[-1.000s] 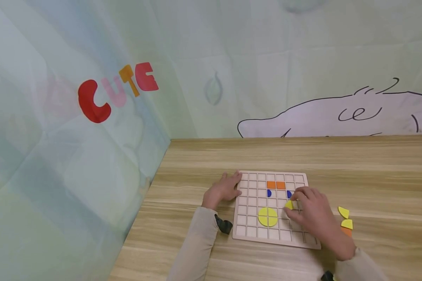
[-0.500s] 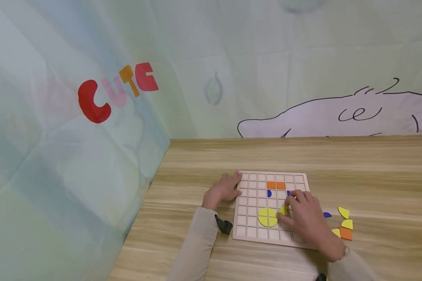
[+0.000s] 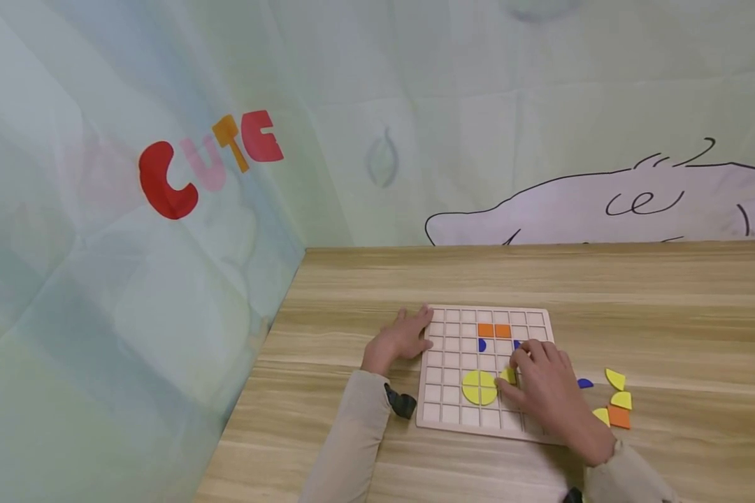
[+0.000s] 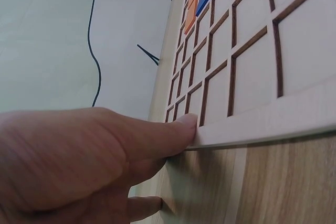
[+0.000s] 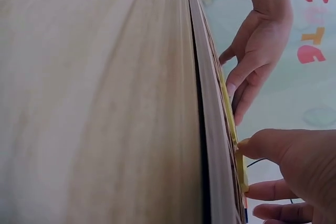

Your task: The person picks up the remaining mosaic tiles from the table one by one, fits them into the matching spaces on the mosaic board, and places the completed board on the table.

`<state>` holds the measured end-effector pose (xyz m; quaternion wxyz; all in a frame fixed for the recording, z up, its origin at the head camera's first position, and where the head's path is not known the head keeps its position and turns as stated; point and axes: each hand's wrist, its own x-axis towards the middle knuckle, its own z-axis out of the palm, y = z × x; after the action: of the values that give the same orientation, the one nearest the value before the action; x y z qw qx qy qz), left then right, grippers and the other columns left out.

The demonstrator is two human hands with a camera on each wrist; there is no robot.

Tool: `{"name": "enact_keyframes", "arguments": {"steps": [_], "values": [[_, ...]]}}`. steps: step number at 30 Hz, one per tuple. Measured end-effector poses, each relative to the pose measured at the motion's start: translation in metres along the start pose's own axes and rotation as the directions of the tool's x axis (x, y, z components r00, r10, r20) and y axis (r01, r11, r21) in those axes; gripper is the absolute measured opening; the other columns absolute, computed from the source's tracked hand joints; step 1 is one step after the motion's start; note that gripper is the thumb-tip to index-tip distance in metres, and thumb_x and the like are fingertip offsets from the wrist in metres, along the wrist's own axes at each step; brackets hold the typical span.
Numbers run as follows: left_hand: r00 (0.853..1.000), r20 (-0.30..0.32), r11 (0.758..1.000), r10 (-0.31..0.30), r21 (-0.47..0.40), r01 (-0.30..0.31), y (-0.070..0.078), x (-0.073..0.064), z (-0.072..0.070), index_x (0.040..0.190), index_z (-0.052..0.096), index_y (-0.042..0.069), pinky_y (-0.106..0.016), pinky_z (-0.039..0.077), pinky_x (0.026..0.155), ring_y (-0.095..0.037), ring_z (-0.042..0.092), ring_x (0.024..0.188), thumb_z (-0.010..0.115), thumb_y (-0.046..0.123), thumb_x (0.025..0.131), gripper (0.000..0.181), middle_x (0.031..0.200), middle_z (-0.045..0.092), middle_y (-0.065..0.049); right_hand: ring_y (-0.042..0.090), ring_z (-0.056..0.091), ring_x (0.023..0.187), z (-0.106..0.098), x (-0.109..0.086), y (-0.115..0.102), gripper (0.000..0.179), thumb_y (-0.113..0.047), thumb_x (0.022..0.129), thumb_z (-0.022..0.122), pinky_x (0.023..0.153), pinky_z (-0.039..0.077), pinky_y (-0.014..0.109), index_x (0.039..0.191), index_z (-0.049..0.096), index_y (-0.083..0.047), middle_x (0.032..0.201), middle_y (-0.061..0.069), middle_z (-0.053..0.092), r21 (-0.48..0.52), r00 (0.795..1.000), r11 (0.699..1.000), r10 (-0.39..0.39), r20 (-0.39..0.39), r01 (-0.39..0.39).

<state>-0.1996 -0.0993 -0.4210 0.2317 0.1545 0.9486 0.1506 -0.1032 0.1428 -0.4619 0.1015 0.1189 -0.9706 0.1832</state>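
Note:
A square wooden grid board (image 3: 434,416) lies on the table. My right hand (image 3: 550,384) pinches a yellow quarter-circle tile (image 3: 508,375) between thumb and fingers, low at the board right of a yellow circle (image 3: 479,388) made of quarter tiles. The right wrist view shows this tile (image 5: 242,172) on edge at the board's surface, thumb and a fingertip at its ends. My left hand (image 3: 400,340) rests along the board's left edge with fingers extended; its thumb (image 4: 185,127) touches the rim. Two orange square tiles (image 3: 493,330) and a blue half-circle tile (image 3: 482,345) sit in the grid.
Right of the board lie loose tiles: a blue half-circle (image 3: 585,383), several yellow quarter-circles (image 3: 615,379) and an orange square (image 3: 619,418). Another blue tile (image 3: 517,344) in the grid is partly hidden by my right fingers. A printed cloth wall (image 3: 365,126) stands behind the table.
My right hand has moved left and slightly down across the board with the yellow quarter-circle tile, then stayed there. More loose tiles now show behind it. The left hand has not moved.

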Motion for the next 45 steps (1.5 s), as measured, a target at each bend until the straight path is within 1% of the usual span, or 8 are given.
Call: {"name": "enact_keyframes", "arguments": {"steps": [5,12,16,21,23,28,36,45], "values": [[1.000,-0.004,1.000,-0.002,0.001,0.002,0.000,0.000,0.000,0.154,0.022,0.018,-0.069,0.016,0.109,-0.036,0.005,0.148,0.051,0.026,0.099,0.063,0.162,0.012,0.002,0.037,0.050,0.107,-0.002,-0.002,0.001,0.033,-0.041,0.075,0.078,0.088,0.040,0.053,0.079,0.060,-0.014,0.106,0.013,0.058,-0.014,1.000,1.000,0.005,0.005,-0.005],[1.000,-0.007,1.000,-0.007,0.003,0.007,0.001,0.001,0.000,0.154,0.021,0.018,-0.069,0.016,0.110,-0.035,0.004,0.148,0.051,0.026,0.099,0.063,0.162,0.011,0.002,0.036,0.050,0.103,-0.006,-0.005,0.003,0.029,-0.038,0.076,0.078,0.084,0.040,0.052,0.082,0.063,-0.014,0.105,0.012,0.058,0.006,1.000,1.000,-0.023,0.003,0.023],[1.000,-0.004,1.000,-0.005,0.008,0.005,0.001,0.001,0.000,0.154,0.022,0.018,-0.069,0.016,0.109,-0.035,0.004,0.148,0.052,0.027,0.099,0.063,0.162,0.012,0.002,0.034,0.052,0.101,-0.005,-0.005,0.004,0.023,-0.030,0.077,0.079,0.084,0.041,0.051,0.085,0.066,-0.013,0.104,0.011,0.059,0.013,0.997,0.997,-0.078,-0.023,0.078],[1.000,0.001,1.000,-0.002,0.013,0.002,0.000,0.001,0.000,0.154,0.021,0.017,-0.070,0.016,0.109,-0.035,0.004,0.148,0.052,0.027,0.099,0.064,0.162,0.011,0.002,0.028,0.052,0.095,-0.001,-0.005,0.005,0.015,-0.018,0.075,0.080,0.077,0.042,0.045,0.087,0.070,-0.018,0.099,0.006,0.060,0.012,0.985,0.987,-0.162,-0.052,0.162],[1.000,0.001,1.000,-0.002,0.012,0.002,0.000,0.001,0.000,0.154,0.021,0.017,-0.070,0.016,0.109,-0.035,0.004,0.148,0.052,0.027,0.099,0.064,0.162,0.011,0.002,0.027,0.052,0.093,-0.001,-0.006,0.005,0.016,-0.016,0.074,0.080,0.075,0.042,0.043,0.086,0.071,-0.019,0.098,0.005,0.060,0.009,0.983,0.984,-0.175,-0.058,0.176],[1.000,0.000,1.000,-0.007,0.005,0.007,0.000,0.000,0.000,0.154,0.022,0.018,-0.069,0.016,0.109,-0.035,0.005,0.148,0.052,0.027,0.099,0.063,0.162,0.012,0.001,0.025,0.051,0.092,-0.003,-0.007,0.005,0.015,-0.014,0.074,0.080,0.074,0.042,0.042,0.086,0.073,-0.019,0.097,0.004,0.061,0.015,0.979,0.980,-0.196,-0.058,0.197],[1.000,0.002,1.000,-0.013,0.002,0.013,0.000,0.000,0.000,0.154,0.022,0.018,-0.069,0.016,0.110,-0.034,0.005,0.148,0.051,0.027,0.099,0.063,0.162,0.012,0.002,0.025,0.051,0.092,-0.007,-0.008,0.006,0.016,-0.014,0.075,0.080,0.078,0.042,0.044,0.089,0.075,-0.020,0.098,0.003,0.062,0.033,0.983,0.982,-0.185,-0.023,0.185],[1.000,0.007,1.000,-0.014,-0.008,0.014,0.000,0.000,0.000,0.154,0.021,0.019,-0.069,0.015,0.110,-0.034,0.004,0.148,0.050,0.027,0.099,0.062,0.162,0.012,0.003,0.024,0.050,0.093,-0.011,-0.009,0.008,0.018,-0.011,0.077,0.079,0.079,0.042,0.042,0.091,0.076,-0.021,0.098,0.002,0.061,0.028,0.984,0.984,-0.179,0.010,0.179]]}}
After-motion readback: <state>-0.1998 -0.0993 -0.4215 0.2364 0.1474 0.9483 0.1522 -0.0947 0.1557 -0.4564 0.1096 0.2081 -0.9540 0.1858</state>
